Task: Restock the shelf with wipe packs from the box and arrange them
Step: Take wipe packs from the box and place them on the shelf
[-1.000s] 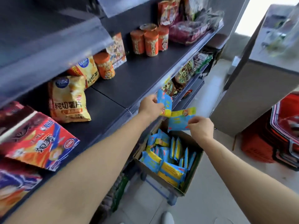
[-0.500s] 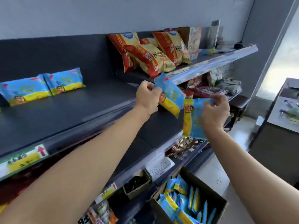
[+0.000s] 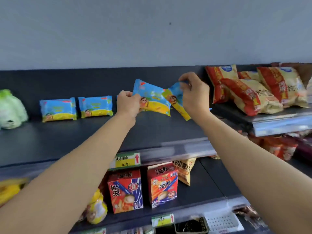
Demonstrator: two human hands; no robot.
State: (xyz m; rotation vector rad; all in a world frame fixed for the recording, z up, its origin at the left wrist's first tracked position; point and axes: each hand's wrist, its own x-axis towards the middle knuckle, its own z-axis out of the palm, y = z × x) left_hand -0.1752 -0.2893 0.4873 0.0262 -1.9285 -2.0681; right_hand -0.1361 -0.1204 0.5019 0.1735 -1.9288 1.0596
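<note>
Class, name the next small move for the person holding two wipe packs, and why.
Likely the left hand sets its blue-and-yellow plastic wipe pack down on the dark shelf, extending the row of matching packs; the right hand holds a second pack.

The dark upper shelf carries a wipe pack and a second wipe pack just beside each other at the back. A blurred green bundle lies well to their left. Red-and-yellow chip bags are piled on the adjoining shelf section.
</note>
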